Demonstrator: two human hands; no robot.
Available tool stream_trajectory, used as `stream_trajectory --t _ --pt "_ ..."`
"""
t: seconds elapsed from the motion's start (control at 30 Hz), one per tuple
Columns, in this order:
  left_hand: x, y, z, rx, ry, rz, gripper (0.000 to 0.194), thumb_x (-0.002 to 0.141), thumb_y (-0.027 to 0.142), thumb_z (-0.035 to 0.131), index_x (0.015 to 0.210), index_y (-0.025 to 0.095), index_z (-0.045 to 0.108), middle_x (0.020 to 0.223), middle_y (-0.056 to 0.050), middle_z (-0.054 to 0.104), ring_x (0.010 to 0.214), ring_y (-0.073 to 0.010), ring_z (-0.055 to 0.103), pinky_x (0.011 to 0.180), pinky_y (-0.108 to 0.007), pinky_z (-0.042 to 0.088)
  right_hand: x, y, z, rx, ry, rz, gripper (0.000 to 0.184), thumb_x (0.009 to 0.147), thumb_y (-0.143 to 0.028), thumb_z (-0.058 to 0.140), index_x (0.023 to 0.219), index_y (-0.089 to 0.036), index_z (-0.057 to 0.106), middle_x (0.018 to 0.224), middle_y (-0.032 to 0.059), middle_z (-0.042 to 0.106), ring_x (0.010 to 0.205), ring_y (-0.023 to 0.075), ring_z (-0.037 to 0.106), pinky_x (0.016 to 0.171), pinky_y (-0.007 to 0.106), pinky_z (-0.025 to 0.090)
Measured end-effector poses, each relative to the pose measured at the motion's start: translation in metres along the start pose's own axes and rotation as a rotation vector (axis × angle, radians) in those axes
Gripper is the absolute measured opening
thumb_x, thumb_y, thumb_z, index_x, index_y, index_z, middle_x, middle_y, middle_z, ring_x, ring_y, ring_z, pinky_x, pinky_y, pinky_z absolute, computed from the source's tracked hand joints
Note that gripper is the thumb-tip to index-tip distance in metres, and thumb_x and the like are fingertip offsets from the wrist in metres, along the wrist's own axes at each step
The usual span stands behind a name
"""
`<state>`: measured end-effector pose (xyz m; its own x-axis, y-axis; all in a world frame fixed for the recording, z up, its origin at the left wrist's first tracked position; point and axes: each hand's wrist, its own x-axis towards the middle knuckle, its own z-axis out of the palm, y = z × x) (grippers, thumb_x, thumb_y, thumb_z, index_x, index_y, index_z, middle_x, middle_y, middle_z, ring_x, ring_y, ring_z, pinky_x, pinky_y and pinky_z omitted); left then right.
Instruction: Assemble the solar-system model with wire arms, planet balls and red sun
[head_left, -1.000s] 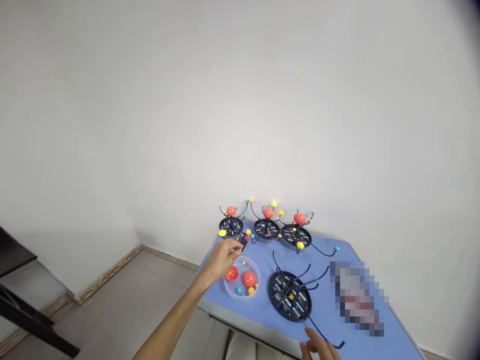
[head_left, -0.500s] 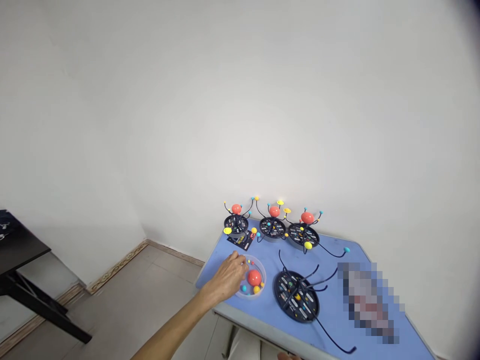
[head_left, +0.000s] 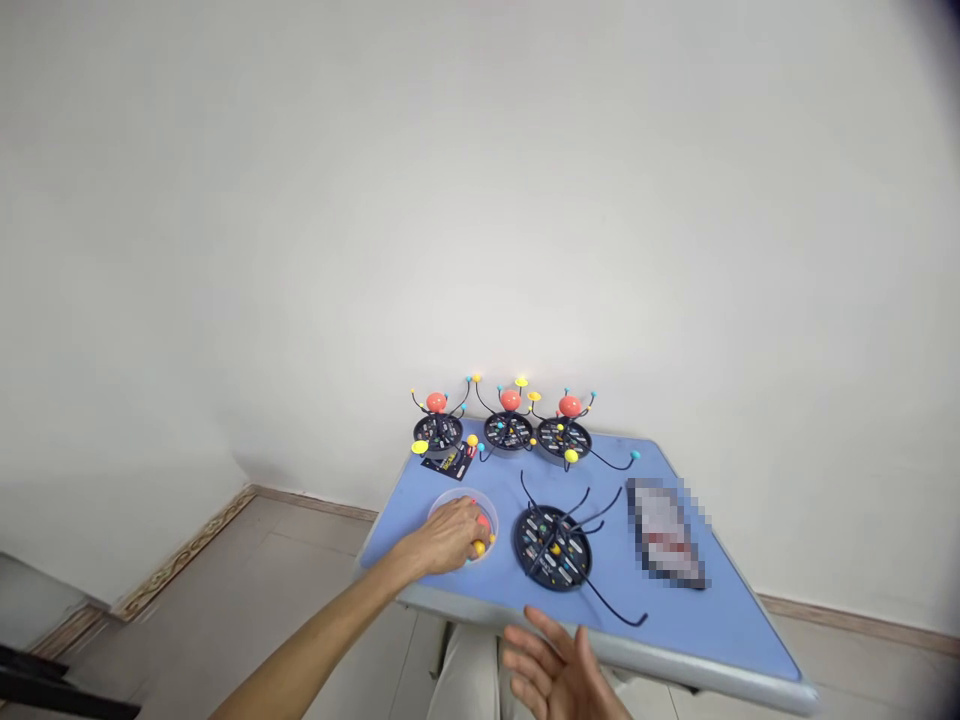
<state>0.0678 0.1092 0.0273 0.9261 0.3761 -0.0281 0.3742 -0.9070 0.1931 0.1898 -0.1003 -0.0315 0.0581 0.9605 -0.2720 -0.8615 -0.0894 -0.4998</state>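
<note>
My left hand [head_left: 450,536] rests down in a transparent plastic bowl [head_left: 459,495], its fingers covering most of the contents. A red ball [head_left: 484,522] and a yellow ball [head_left: 478,548] show beside the fingertips. Whether that hand holds anything is hidden. My right hand [head_left: 559,677] hangs open, fingers spread, just past the table's near edge and touching nothing. The nearest thing to it is a black round base [head_left: 553,548] with curved black wire arms, lying on the table.
Several finished planet models on black round bases [head_left: 508,432] stand along the back of the blue table [head_left: 622,625]. A black printed card [head_left: 448,462] lies near them. A pixelated, blurred packet [head_left: 664,530] lies at right. The wall rises behind; tiled floor lies beyond the edges.
My left hand has moved down into the bowl, covering its contents. My right hand has come up into view at the table's near edge. The whole scene has shifted in the picture as my head moved.
</note>
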Motion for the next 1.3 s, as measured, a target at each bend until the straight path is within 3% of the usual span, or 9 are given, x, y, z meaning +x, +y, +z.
stream_trajectory --t 0.2,0.3,0.4,0.57,0.73,0.83,0.97,1.13,1.3 --pt "-0.009 0.007 -0.016 -0.055 0.09 -0.087 0.024 0.092 0.014 0.048 0.092 0.02 0.071 0.09 -0.006 0.064 0.091 -0.0225 0.059 0.079 -0.03 0.044 -0.011 -0.015 0.006 0.282 -0.134 0.038 0.062 0.069 -0.067 0.074 0.116 -0.027 0.072 0.134 0.0115 0.064 0.128 0.027 0.056 0.107 0.045 0.042" --pt "-0.024 0.02 -0.023 -0.242 0.318 -0.179 0.027 0.096 0.021 0.041 0.099 0.02 0.068 0.094 -0.005 0.064 0.084 -0.0186 0.06 0.076 -0.029 0.046 -0.014 -0.012 0.007 0.326 -0.158 0.003 0.058 0.074 -0.065 0.071 0.119 -0.029 0.07 0.137 0.0094 0.062 0.131 0.0261 0.053 0.109 0.048 0.039" --pt "-0.043 0.047 -0.018 -0.73 0.556 -0.288 0.025 0.093 0.038 0.052 0.103 0.02 0.066 0.076 0.0 0.063 0.054 -0.0113 0.053 0.054 -0.024 0.044 -0.016 -0.011 0.01 0.331 -0.172 -0.023 0.056 0.077 -0.066 0.068 0.121 -0.031 0.069 0.139 0.0081 0.061 0.133 0.0249 0.052 0.11 0.047 0.037" --pt "-0.065 0.108 0.015 -1.649 0.444 -0.419 0.044 0.078 0.058 0.071 0.089 0.016 0.064 0.048 0.009 0.046 0.033 -0.0014 0.022 0.033 -0.015 0.015 -0.021 -0.009 0.011 0.212 -0.156 -0.069 0.06 0.078 -0.074 0.058 0.119 -0.032 0.071 0.135 0.0082 0.065 0.132 0.0281 0.052 0.109 0.05 0.038" --pt "-0.06 0.143 0.049 -2.187 0.254 -0.434 0.052 0.065 0.062 0.081 0.072 0.016 0.058 0.044 0.011 0.043 0.028 0.0016 0.015 0.03 -0.016 0.008 -0.035 0.0 -0.001 -0.438 0.089 -0.367 0.05 0.075 -0.06 0.072 0.114 -0.029 0.074 0.121 0.0109 0.072 0.115 0.0327 0.063 0.099 0.046 0.048" --pt "-0.053 0.152 0.056 -2.265 0.201 -0.48 0.052 0.061 0.058 0.085 0.075 0.014 0.06 0.045 0.01 0.044 0.029 0.002 0.018 0.031 -0.016 0.007 -0.045 -0.001 -0.008 -0.856 0.23 -0.578 0.042 0.079 -0.047 0.074 0.118 -0.032 0.073 0.125 0.0079 0.069 0.11 0.0303 0.064 0.097 0.04 0.05" --pt "-0.048 0.16 0.056 -2.242 0.088 -0.524 0.052 0.058 0.055 0.088 0.069 0.014 0.058 0.043 0.011 0.041 0.029 0.0018 0.02 0.031 -0.017 0.006 -0.051 -0.012 -0.012 -1.116 0.181 -0.682 0.033 0.081 -0.036 0.073 0.114 -0.032 0.075 0.118 0.0075 0.073 0.108 0.0284 0.066 0.094 0.034 0.052" --pt "-0.046 0.165 0.059 -2.173 0.015 -0.506 0.056 0.056 0.061 0.086 0.071 0.016 0.057 0.041 0.011 0.041 0.028 0.0005 0.021 0.031 -0.018 0.006 -0.051 -0.017 -0.017 -1.053 0.194 -0.689 0.028 0.082 -0.034 0.072 0.11 -0.031 0.077 0.111 0.0078 0.075 0.099 0.0261 0.07 0.087 0.03 0.055" --pt "-0.045 0.169 0.061 -2.045 0.064 -0.494 0.06 0.059 0.073 0.076 0.065 0.017 0.053 0.038 0.01 0.041 0.026 -0.001 0.022 0.029 -0.018 0.009 -0.05 -0.013 -0.021 -0.753 0.226 -0.54 0.027 0.074 -0.044 0.079 0.095 -0.028 0.081 0.109 0.009 0.074 0.105 0.0297 0.067 0.09 0.035 0.054"
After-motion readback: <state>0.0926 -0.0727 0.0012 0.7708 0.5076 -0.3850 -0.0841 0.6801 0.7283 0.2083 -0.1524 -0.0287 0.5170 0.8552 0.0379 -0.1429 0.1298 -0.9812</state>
